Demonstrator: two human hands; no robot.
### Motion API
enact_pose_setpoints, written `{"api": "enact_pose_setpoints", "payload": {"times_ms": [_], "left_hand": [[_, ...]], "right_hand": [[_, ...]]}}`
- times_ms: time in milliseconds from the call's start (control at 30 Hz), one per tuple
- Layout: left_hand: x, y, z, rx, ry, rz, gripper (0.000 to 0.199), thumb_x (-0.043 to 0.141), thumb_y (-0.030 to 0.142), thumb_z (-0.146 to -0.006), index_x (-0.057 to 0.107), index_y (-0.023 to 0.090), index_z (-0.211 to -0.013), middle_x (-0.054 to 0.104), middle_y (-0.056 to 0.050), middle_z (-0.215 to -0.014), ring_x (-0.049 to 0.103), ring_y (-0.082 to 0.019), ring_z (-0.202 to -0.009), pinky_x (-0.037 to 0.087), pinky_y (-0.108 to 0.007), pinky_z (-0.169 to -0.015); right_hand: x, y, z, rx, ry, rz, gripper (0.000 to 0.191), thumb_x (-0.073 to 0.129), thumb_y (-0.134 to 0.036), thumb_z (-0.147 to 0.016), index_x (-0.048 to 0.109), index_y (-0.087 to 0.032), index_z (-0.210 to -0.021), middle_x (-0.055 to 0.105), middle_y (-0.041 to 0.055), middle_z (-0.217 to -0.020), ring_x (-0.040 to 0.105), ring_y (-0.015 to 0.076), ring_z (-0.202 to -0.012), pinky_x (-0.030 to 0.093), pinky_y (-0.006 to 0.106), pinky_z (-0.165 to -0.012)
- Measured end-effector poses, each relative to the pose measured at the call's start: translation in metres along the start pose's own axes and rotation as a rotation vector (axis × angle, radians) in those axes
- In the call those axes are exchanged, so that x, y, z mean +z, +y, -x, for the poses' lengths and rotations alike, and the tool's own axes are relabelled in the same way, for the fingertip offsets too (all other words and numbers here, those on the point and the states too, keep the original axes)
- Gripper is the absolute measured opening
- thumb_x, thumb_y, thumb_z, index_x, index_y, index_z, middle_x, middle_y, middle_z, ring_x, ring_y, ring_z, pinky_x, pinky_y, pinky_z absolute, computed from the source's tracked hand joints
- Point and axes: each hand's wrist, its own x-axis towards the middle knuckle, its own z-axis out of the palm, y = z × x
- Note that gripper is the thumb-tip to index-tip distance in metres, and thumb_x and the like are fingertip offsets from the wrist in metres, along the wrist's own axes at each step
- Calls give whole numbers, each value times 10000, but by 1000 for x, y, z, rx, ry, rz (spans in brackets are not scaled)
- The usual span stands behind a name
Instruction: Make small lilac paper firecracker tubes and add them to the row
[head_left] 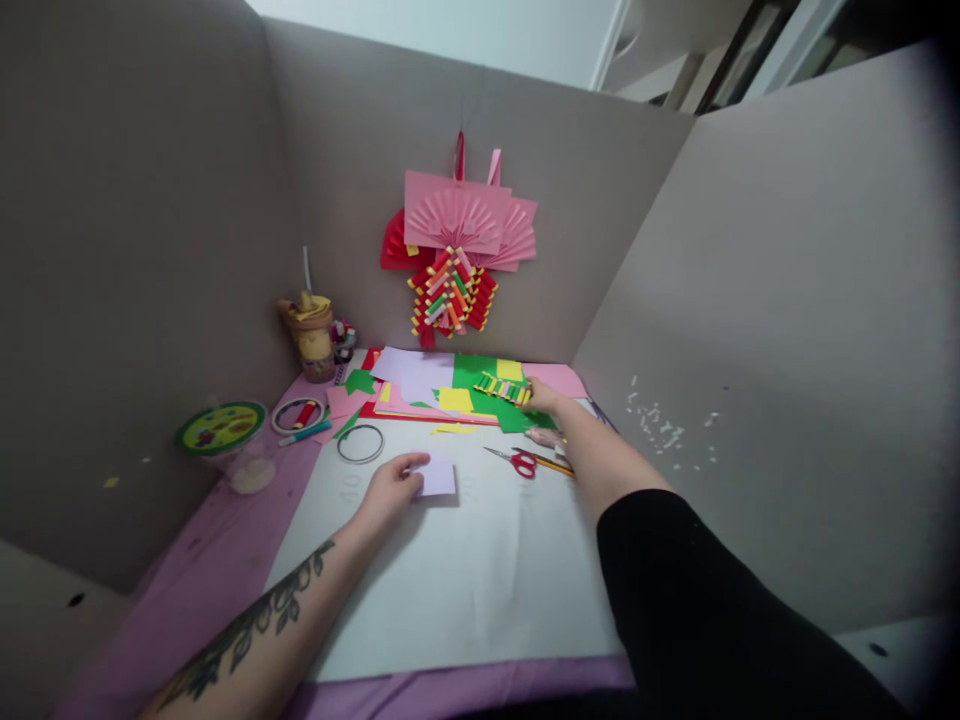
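Observation:
A small lilac paper square is pinched between the thumb and fingers of my left hand, just above the white work sheet. My right hand reaches to the back right, its fingers closed at the right end of a row of green and yellow paper rolls. These rolls lie over green paper; the fingertips are partly hidden. Below my right hand are red-handled scissors, a yellow pencil and a pale glue bottle or tube.
Pink paper fans with hanging paper rolls are fixed to the back panel. A tape ring, a blue pen, a lidded tub and a drink cup stand or lie left. Grey panels enclose the table.

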Motion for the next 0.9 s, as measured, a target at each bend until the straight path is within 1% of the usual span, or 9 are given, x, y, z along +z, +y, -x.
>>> {"api": "enact_pose_setpoints", "payload": {"times_ms": [133,233,367,433,500,567,633,767,900], "left_hand": [[-2,-2,-3,104,91,-14,264,582,195,-646,704,151,-876,681,-31,-726,545,-130,-573,391,-217,-528],[-3,3,-4,130,173,40,268,598,203,-664,713,141,-897,704,-62,-844,581,-144,-636,429,-229,-578],[0,18,5,122,173,170,484,637,252,-696,613,137,-1166,694,-72,-873,598,-136,-629,435,-218,-552],[2,22,12,146,120,173,545,638,310,-716,566,144,-1230,681,-47,-758,584,-135,-599,420,-211,-517],[3,23,17,186,89,164,571,643,331,-716,553,131,-1243,639,-14,-652,546,-120,-555,409,-207,-507],[4,22,19,213,76,144,591,664,324,-697,553,120,-1241,599,10,-603,503,-101,-521,395,-203,-500],[4,19,18,211,60,142,615,681,322,-684,545,120,-1248,588,17,-602,480,-89,-508,384,-199,-495],[7,19,17,153,-1,167,625,696,343,-677,546,124,-1243,591,18,-598,486,-86,-502,383,-197,-495],[6,20,17,127,31,117,603,711,326,-665,569,138,-1221,589,22,-580,486,-79,-479,368,-185,-465]], "right_hand": [[-12,-26,14,-92,63,-35,637,676,-51,-527,541,-133,-1144,608,145,-1096,573,244,-997,452,319,-839],[-3,-64,45,-263,174,-144,675,677,-197,-642,428,-191,-1269,538,108,-1213,483,227,-1159,407,340,-936],[47,-122,116,-446,200,-274,784,693,-321,-671,306,-206,-1343,481,120,-1268,474,251,-1162,379,418,-977],[77,-144,151,-482,206,-270,765,680,-334,-685,312,-202,-1342,469,134,-1269,456,273,-1171,365,449,-989],[100,-159,174,-475,230,-258,741,665,-321,-698,321,-193,-1342,463,148,-1268,437,291,-1179,353,468,-1000],[112,-166,184,-436,279,-257,711,645,-317,-716,330,-181,-1338,457,159,-1267,417,302,-1189,347,479,-1005],[115,-168,184,-411,312,-252,694,640,-319,-719,341,-173,-1329,455,160,-1266,402,306,-1198,344,480,-1008],[112,-165,181,-383,333,-243,660,640,-338,-722,378,-190,-1309,467,153,-1245,401,316,-1186,344,497,-995],[107,-159,181,-367,283,-291,595,665,-342,-700,464,-199,-1242,467,148,-1212,406,312,-1172,336,502,-998]]}}
